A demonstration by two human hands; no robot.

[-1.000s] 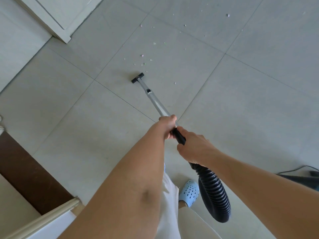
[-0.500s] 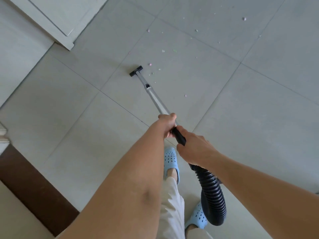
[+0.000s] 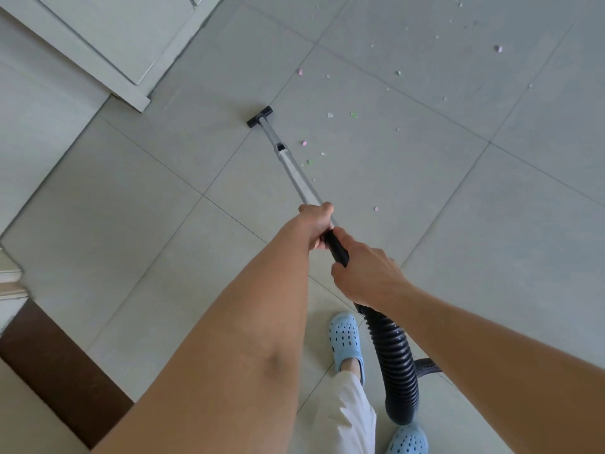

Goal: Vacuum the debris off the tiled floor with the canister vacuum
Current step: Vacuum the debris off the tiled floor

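Head view is showing both hands gripping the wand (image 3: pixel 294 172), which is running from frame centre up and left to the nozzle (image 3: pixel 259 116). Left hand (image 3: pixel 316 224) is clenching the metal tube further up; right hand (image 3: pixel 366 273) is clenching the black handle where the hose (image 3: pixel 394 362) is joining. Debris (image 3: pixel 330 115) is lying right of the nozzle and along the wand's right side, with more toward the upper right, so the next sweep is probably needing a swing rightward.
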